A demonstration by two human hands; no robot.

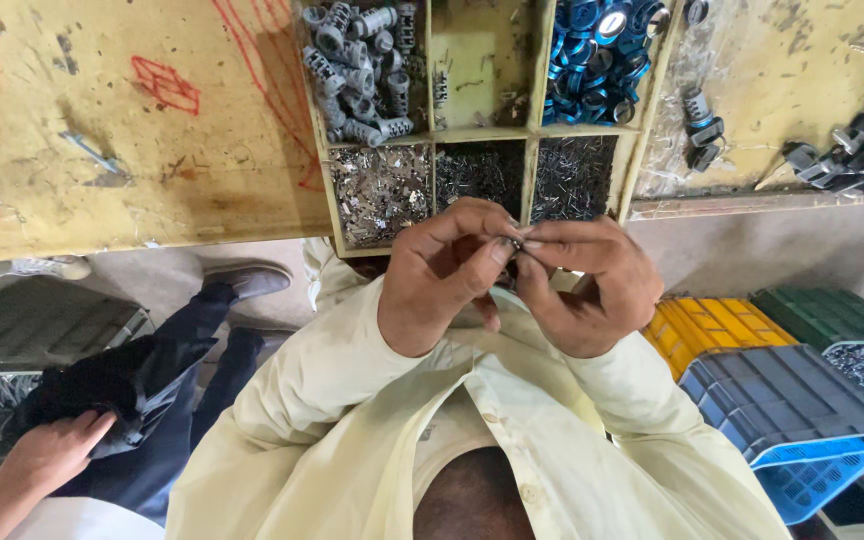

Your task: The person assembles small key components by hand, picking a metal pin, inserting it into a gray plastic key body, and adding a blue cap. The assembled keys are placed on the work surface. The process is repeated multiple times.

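— While our two hands meet just below the divided wooden tray point(533, 133), what are we holding?

— Our left hand point(442, 275) and right hand point(587, 285) pinch one tiny metal part point(515, 243) between thumbs and fingertips. It sits right at the near edge of the tray, too small for us to tell its shape. Both hands are closed on it, fingers curled in.

— And in the tray itself?

— Its far left compartment holds grey threaded metal fittings point(360, 65), the far right one blue rings point(597, 60). The middle far compartment is nearly bare. The near row carries small shiny clips point(380, 192) on the left and fine dark pins point(572, 175) on the right, with more dark bits between them.

— What lies beside the tray?

— To its left we see the yellow worktop point(122, 120), scuffed and marked with red scribbles. To its right, dark metal pieces point(847, 155) lie loose on the same top. Below the tray's right corner stand a yellow crate point(712, 330), a green crate point(832, 315) and a blue crate point(792, 415).

— Anyone else?

— Well left of the tray and nearer us, another person's hand point(47, 455) rests on dark cloth.
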